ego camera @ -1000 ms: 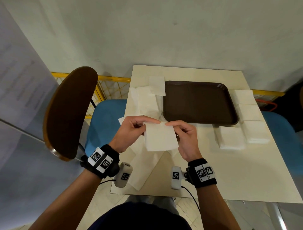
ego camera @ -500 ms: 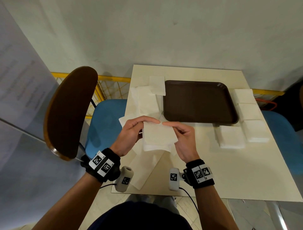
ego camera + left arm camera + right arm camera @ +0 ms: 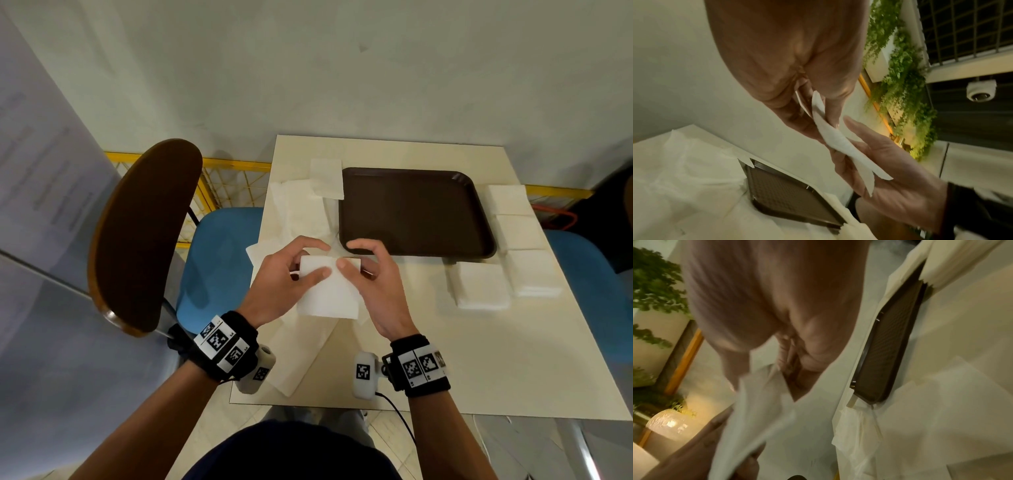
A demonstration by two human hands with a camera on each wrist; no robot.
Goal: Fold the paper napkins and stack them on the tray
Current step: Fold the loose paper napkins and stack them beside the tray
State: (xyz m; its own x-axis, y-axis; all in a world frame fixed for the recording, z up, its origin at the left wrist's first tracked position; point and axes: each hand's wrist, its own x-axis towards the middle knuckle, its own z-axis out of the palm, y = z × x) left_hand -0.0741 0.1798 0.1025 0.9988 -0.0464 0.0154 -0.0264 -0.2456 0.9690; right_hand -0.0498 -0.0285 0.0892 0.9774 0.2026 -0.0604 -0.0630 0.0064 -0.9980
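Note:
Both hands hold one folded white napkin (image 3: 330,293) above the table's near left part, just short of the empty brown tray (image 3: 414,212). My left hand (image 3: 291,274) pinches its upper left edge, thumb on top. My right hand (image 3: 368,274) pinches the upper right edge the same way. In the left wrist view the napkin (image 3: 840,142) shows edge-on, with layers between both hands' fingers. The right wrist view is blurred; the napkin (image 3: 756,402) hangs below that hand's fingers.
Unfolded napkins (image 3: 301,212) lie spread left of the tray and under my hands. Several stacks of folded napkins (image 3: 483,287) sit right of the tray along the table's right side. A brown chair back (image 3: 144,233) and blue seat (image 3: 212,257) stand at left.
The napkin has been folded over on itself: it hung as a larger sheet, now it is a smaller, thicker rectangle. Both hands drew closer together at its top edge.

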